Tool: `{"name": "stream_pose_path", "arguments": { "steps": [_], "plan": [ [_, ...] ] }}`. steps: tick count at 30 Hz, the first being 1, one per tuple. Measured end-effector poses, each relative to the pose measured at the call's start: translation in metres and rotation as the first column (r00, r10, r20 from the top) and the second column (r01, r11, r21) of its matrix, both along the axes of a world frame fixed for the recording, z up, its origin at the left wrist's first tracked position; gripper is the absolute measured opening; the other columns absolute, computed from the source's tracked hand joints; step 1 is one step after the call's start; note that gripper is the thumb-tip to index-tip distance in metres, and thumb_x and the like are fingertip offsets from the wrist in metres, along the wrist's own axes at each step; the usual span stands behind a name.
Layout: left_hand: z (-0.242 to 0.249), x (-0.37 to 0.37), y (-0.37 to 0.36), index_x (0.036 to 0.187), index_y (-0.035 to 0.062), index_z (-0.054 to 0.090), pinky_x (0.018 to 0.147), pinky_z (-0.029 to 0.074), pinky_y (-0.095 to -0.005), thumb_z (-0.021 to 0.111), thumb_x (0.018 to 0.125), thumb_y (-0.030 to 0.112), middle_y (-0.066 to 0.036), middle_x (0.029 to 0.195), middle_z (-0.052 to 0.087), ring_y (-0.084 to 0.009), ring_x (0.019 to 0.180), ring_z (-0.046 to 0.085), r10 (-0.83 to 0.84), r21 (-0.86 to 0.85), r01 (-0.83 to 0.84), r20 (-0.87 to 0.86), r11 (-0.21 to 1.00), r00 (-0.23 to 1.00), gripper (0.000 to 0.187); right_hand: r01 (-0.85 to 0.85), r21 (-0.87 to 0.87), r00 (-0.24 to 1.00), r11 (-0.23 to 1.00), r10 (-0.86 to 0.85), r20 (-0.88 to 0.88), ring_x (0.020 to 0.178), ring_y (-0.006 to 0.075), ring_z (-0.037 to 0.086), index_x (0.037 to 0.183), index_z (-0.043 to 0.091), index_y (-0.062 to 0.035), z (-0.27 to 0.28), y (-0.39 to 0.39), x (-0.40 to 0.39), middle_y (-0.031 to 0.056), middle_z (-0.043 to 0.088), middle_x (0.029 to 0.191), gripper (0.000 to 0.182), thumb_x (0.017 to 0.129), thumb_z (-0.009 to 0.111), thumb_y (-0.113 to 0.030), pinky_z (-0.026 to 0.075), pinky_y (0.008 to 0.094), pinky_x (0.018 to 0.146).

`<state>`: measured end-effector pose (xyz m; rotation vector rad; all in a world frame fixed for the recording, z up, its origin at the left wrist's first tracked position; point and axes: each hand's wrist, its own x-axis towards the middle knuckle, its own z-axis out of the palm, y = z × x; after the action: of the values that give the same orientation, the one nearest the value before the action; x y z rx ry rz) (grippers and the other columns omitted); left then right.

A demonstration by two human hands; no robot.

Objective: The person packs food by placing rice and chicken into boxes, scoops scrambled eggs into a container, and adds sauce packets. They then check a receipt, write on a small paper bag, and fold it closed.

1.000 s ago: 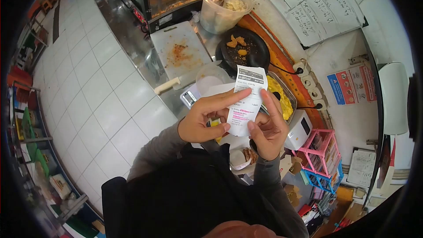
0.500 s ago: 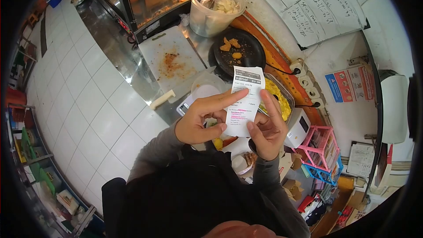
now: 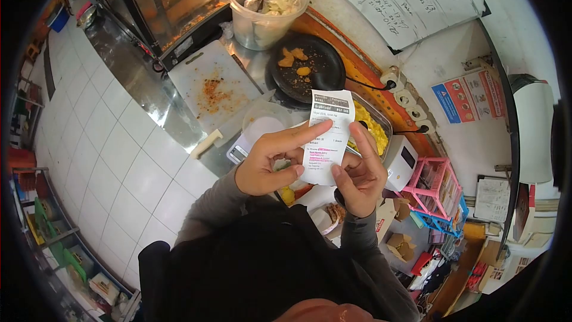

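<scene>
A printed paper receipt (image 3: 325, 143) with pink highlighted lines is held up in front of me between both hands. My left hand (image 3: 271, 158) pinches its left edge, thumb near the lower part and index finger laid across the print. On the right edge, my right hand (image 3: 360, 176) grips it with the thumb low and the index finger raised alongside. Behind the receipt, partly covered, are a metal tray of yellow food (image 3: 374, 130) and a round translucent container (image 3: 265, 120) on a scale (image 3: 238, 152).
A white cutting board (image 3: 208, 86) with crumbs and a knife (image 3: 208, 143) lie on the counter. Beyond are a black round pan (image 3: 307, 86) and a plastic bucket (image 3: 262, 24). To the right stand a white device (image 3: 402, 164) and a pink basket (image 3: 434, 185).
The view has shifted slightly, so the counter things appear further left and the wall sheet higher. Both hands keep the same hold on the receipt.
</scene>
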<state>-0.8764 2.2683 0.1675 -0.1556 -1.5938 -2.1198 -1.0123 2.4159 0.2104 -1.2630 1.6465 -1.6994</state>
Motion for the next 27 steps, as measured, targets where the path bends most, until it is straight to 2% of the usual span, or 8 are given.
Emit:
{"name": "stream_pose_path", "arguments": {
  "steps": [11, 14, 17, 20, 27],
  "plan": [
    [0.001, -0.021, 0.007, 0.144, 0.0006, 0.038, 0.081, 0.042, -0.023, 0.048, 0.075, -0.006, -0.017, 0.146, 0.042, -0.007, 0.08, 0.057, 0.001, -0.006, -0.001, 0.016, 1.0, 1.0, 0.071, 0.034, -0.034, 0.999, 0.999, -0.036, -0.039, 0.072, 0.0035, 0.058, 0.135, 0.046, 0.0064, -0.003, 0.008, -0.016, 0.0206, 0.038, 0.144, 0.057, 0.08, 0.059, 0.012, 0.045, 0.018, 0.061],
    [0.002, -0.025, 0.009, 0.143, 0.0011, 0.039, 0.077, 0.044, -0.0225, 0.05, 0.077, -0.005, -0.016, 0.144, 0.044, -0.0065, 0.079, 0.057, -0.001, -0.028, 0.002, 0.01, 1.0, 1.0, 0.067, 0.046, -0.041, 0.997, 0.998, -0.049, -0.054, 0.072, 0.0037, 0.058, 0.135, 0.047, 0.0064, -0.002, 0.014, -0.019, 0.0208, 0.038, 0.144, 0.057, 0.08, 0.059, 0.012, 0.045, 0.018, 0.061],
    [0.012, -0.027, 0.016, 0.143, 0.002, 0.041, 0.072, 0.046, -0.0216, 0.05, 0.08, -0.003, -0.014, 0.142, 0.046, -0.0059, 0.078, 0.056, -0.038, 0.052, 0.034, 0.078, 0.998, 0.996, 0.063, 0.074, -0.048, 0.996, 0.996, -0.076, -0.049, 0.073, 0.0043, 0.058, 0.134, 0.047, 0.0066, -0.002, 0.022, -0.02, 0.0209, 0.038, 0.144, 0.056, 0.08, 0.059, 0.012, 0.046, 0.0185, 0.062],
    [0.011, -0.033, 0.023, 0.142, 0.0025, 0.042, 0.067, 0.046, -0.0209, 0.049, 0.083, -0.003, -0.014, 0.14, 0.048, -0.0056, 0.076, 0.055, -0.049, 0.042, 0.046, 0.053, 0.998, 0.997, 0.059, 0.109, -0.061, 0.993, 0.992, -0.111, -0.032, 0.074, 0.0049, 0.058, 0.134, 0.047, 0.0067, -0.001, 0.032, -0.017, 0.0207, 0.038, 0.144, 0.056, 0.079, 0.059, 0.013, 0.047, 0.0193, 0.064],
    [0.021, -0.034, 0.047, 0.14, 0.0022, 0.045, 0.066, 0.044, -0.0199, 0.046, 0.086, -0.003, -0.014, 0.137, 0.05, -0.0053, 0.073, 0.053, -0.068, -0.005, 0.068, 0.072, 0.998, 0.995, 0.055, 0.148, -0.094, 0.989, 0.985, -0.15, -0.016, 0.076, 0.0062, 0.059, 0.135, 0.046, 0.0071, 0.0, 0.063, -0.011, 0.0209, 0.036, 0.145, 0.057, 0.08, 0.058, 0.015, 0.047, 0.021, 0.07]
  ]
}}
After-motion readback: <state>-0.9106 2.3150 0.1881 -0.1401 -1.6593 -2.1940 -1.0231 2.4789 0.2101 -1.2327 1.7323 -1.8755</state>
